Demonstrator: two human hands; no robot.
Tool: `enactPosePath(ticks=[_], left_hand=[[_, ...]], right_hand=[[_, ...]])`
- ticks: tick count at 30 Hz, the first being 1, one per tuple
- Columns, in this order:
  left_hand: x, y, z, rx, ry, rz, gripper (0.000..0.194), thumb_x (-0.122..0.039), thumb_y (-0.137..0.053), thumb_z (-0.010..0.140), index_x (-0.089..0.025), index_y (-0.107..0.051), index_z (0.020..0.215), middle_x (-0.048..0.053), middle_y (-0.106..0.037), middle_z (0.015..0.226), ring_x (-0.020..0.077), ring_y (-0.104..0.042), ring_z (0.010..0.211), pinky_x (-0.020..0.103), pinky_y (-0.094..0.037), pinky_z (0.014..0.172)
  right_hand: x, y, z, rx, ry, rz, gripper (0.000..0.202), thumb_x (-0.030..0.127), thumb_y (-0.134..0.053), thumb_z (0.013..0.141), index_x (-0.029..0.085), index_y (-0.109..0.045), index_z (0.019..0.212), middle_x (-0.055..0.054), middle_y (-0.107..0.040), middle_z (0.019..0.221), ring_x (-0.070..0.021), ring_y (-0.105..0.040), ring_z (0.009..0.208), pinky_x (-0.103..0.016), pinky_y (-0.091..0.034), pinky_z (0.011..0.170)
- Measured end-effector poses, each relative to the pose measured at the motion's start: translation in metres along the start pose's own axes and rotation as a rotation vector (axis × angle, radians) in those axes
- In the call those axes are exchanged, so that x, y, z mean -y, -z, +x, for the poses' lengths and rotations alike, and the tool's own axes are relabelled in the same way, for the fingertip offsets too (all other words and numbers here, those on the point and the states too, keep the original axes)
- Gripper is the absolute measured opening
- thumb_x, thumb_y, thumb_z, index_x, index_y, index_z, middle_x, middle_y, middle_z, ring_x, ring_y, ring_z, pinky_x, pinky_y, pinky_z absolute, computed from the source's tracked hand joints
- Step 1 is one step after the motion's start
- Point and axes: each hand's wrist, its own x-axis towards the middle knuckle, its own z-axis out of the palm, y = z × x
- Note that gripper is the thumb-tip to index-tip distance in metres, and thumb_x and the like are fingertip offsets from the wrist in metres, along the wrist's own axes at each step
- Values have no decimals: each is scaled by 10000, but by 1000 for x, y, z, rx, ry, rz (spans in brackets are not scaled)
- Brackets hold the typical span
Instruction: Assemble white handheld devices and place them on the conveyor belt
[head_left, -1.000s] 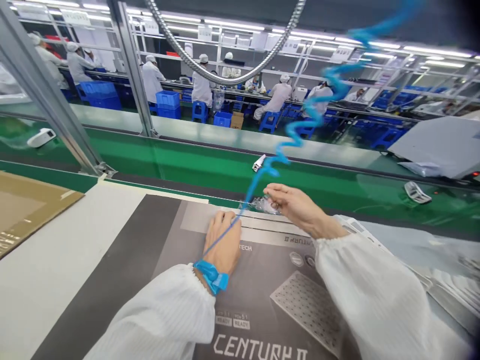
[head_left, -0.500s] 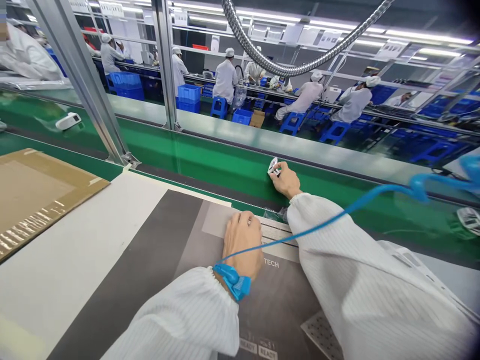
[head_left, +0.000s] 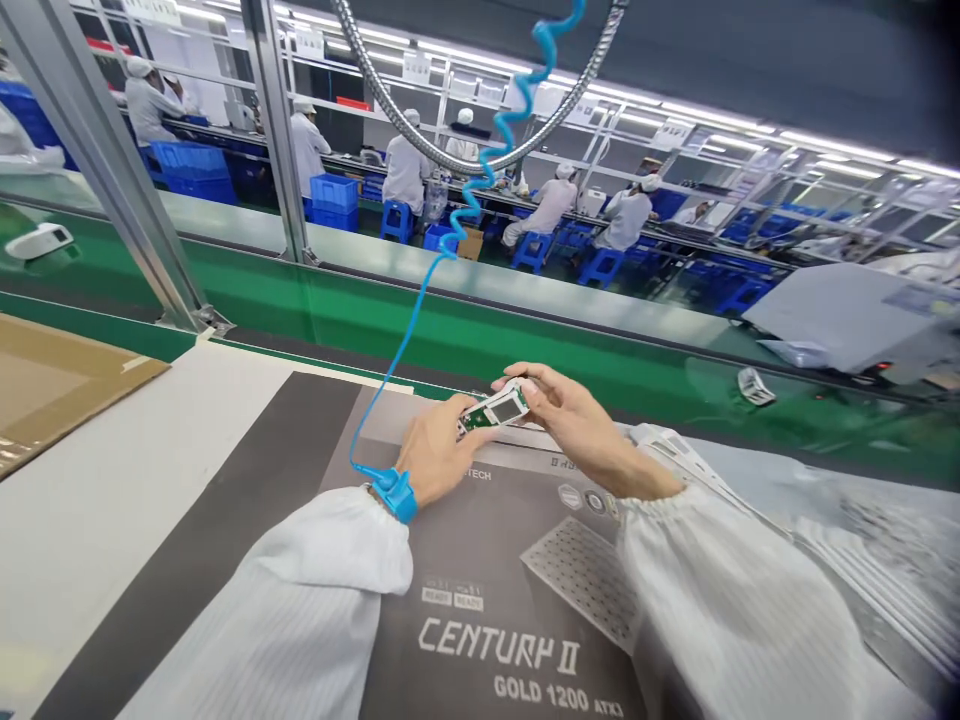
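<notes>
Between my two hands is a small white device housing (head_left: 519,391) with a green circuit board (head_left: 480,416) and a grey screen (head_left: 507,408) facing me. My left hand (head_left: 439,450) grips its left end, wearing a blue wrist strap (head_left: 395,494) with a coiled blue cord. Fingers of my right hand (head_left: 574,420) are closed on the right end, near the screen. Both hands are above a dark printed mat (head_left: 480,560) lettered "CENTURY II".
A green conveyor belt (head_left: 390,330) runs across beyond the mat, carrying a white housing (head_left: 754,387) at right and a white device (head_left: 39,241) at left. Cardboard (head_left: 67,375) lies left. White frame parts (head_left: 690,462) lie right. A metal post (head_left: 124,170) stands at left.
My right hand has come back from the belt to the mat. My left hand has lifted off the mat, and both hands now hold the device. The view has turned right.
</notes>
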Motion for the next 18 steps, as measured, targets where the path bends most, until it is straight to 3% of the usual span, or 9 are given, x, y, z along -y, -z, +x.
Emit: enactPosePath(ticks=[4,8,13,18], left_hand=[[-7,-1,-5,71,107,61,272,-385,-545,914,-224,-684,1084,40,-730,913,209,-649,809,314,-456,725],[-10,2,-5,101,51,69,294,-390,-521,929,-247,-693,1120,36,-736,949,204,-648,815,299,-448,722],[-8,4,-4,116,41,114,248,-372,-547,915,-245,-717,1041,38,-739,921,217,-651,829,305,-438,728],[-3,7,-1,97,132,137,247,-360,-561,904,-247,-715,1060,42,-746,921,231,-661,838,306,-429,714]], right_hand=[[-13,1,-25,-199,309,-541,238,451,-535,943,298,-657,1079,-56,-654,1156,-230,-585,1023,-390,-400,886],[-17,0,-30,-272,526,-1011,128,357,-592,933,259,-670,908,-41,-694,1068,-203,-594,918,-392,-331,862],[-21,-10,-27,-321,640,-1205,127,273,-557,955,242,-649,873,-30,-733,977,-195,-585,893,-386,-292,859],[-25,-23,-20,-286,640,-1186,164,236,-529,970,226,-619,834,-21,-734,923,-169,-587,831,-365,-301,842]])
